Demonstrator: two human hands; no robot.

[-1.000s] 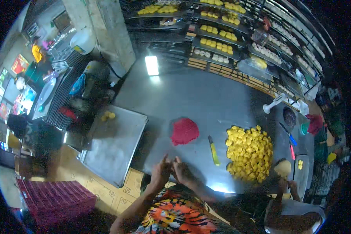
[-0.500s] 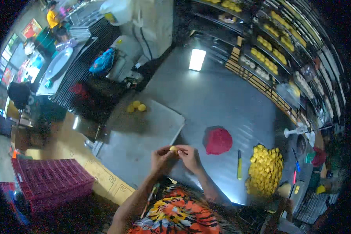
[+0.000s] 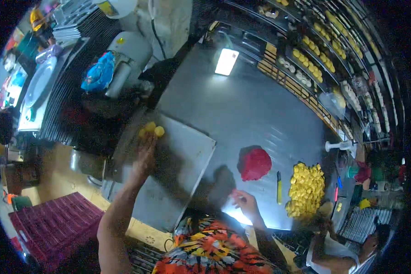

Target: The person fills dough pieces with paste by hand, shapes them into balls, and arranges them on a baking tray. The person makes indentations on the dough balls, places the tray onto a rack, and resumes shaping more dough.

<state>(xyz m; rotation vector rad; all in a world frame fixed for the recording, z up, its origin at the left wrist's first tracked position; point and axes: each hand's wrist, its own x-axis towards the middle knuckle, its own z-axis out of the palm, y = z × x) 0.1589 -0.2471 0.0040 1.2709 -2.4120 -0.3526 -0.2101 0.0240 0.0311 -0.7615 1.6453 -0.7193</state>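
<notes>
My left hand (image 3: 146, 154) reaches over the grey metal tray (image 3: 176, 171), its fingers stretched out and somewhat blurred. The fingertips are at a small group of yellow dough balls (image 3: 159, 131), partly covering them; whether one is pinched between them is hard to see. Close to the front edge of the table, my right hand (image 3: 246, 204) has its fingers loosely bent and apart, with nothing visible in them. Beyond it lies a red lump of dough (image 3: 255, 163). To its right are a yellow-handled tool (image 3: 279, 188) and a heap of small yellow dough pieces (image 3: 306, 189).
Racks with trays of yellow and white pieces (image 3: 308, 64) line the far right. A bright lamp (image 3: 226, 61) stands at the table's far end. Purple crates (image 3: 57, 223) sit at lower left. Another person (image 3: 335, 253) is at lower right. A blue bag (image 3: 99, 72) rests on a machine.
My hands have parted from around a small yellow ball. The left went forward and left to the balls on the tray; the right moved right and nearer the table's edge. The view shifted slightly.
</notes>
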